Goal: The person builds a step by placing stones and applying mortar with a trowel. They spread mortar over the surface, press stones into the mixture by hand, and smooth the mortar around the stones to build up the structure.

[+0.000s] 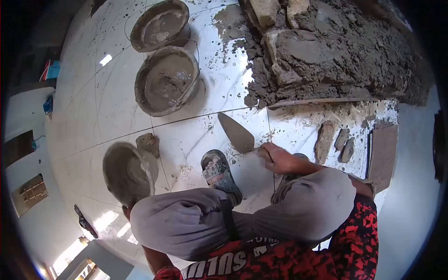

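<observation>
Bucket (147,167) tilts beside our left knee (151,221), which hides most of our left hand (127,212) near its base; we cannot tell its grip. Rightward, over the tiles (184,133), our right hand (280,159) clasps the trowel (237,134), covering its handle.

Cannot see most of the left hand (127,213), hidden behind the left knee (151,219); cannot determine its finger position. Cannot view the trowel (236,134) handle within the right hand (280,159). Cannot inspect the right sandal (281,187) in full, obscured by the right forearm (308,165) and trouser leg (322,196). Cannot trace the mortar mass (340,60) beyond the top edge. Cannot read all shirt lettering (219,263): interrupted by folds. Cannot identify the blue item (48,105) at far left: too small, blurred.
</observation>
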Tool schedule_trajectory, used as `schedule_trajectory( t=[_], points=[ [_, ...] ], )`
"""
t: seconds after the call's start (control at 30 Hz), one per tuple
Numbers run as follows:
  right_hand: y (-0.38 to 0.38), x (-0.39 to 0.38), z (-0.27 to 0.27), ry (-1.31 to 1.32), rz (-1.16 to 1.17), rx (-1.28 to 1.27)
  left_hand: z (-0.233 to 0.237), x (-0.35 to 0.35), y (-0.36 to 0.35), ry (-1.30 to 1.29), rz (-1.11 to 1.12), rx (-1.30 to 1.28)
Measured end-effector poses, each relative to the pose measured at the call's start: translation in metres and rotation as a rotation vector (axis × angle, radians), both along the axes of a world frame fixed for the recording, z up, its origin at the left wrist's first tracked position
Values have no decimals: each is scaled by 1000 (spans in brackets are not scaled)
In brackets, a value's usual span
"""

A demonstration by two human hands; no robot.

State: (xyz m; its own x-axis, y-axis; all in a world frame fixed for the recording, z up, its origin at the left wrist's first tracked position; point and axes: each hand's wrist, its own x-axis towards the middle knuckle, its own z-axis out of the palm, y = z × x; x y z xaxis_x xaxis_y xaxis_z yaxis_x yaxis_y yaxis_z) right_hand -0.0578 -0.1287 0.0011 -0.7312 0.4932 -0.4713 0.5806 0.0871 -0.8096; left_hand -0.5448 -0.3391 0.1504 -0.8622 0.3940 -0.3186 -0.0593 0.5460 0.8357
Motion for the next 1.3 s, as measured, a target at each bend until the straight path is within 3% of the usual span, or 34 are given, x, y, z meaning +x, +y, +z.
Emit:
schedule_trajectory(
  t=[0.13, 0.2, 0.23, 0.3, 0.4, 0.5, 0.63, 0.7, 1.23, 1.3],
  points=[
    [-7, -3, -3, -6, -144, -56, 1, -4, 4, 44, -13, -7],
    [1, -13, 8, -154, -255, -300, -3, -4, 5, 55, -18, -16],
    [6, -19, 6, -156, -257, -300, -3, -5, 3, 63, -16, -22],
    [20, -34, -6, -137, -492, -391, -3, -6, -3, 85, -11, -35],
    [35, -64, -45, -69, -684, -173, -1, -12, -3, 125, -16, -48],
    [62, -80, -38, -44, -789, -189, 1, -20, -2, 161, -24, -62],
    [70, -86, -30, -26, -841, -246, 0, -29, -11, 200, -11, -78],
    [61, -87, -63, -51, -804, 31, -4, -32, -17, 213, 2, -82],
    [70, -91, -46, -82, -787, 162, -23, -31, -64, 341, 122, -123],
    [67, -92, -47, -14, -798, 295, -25, -28, -69, 356, 137, -135]
  ],
)
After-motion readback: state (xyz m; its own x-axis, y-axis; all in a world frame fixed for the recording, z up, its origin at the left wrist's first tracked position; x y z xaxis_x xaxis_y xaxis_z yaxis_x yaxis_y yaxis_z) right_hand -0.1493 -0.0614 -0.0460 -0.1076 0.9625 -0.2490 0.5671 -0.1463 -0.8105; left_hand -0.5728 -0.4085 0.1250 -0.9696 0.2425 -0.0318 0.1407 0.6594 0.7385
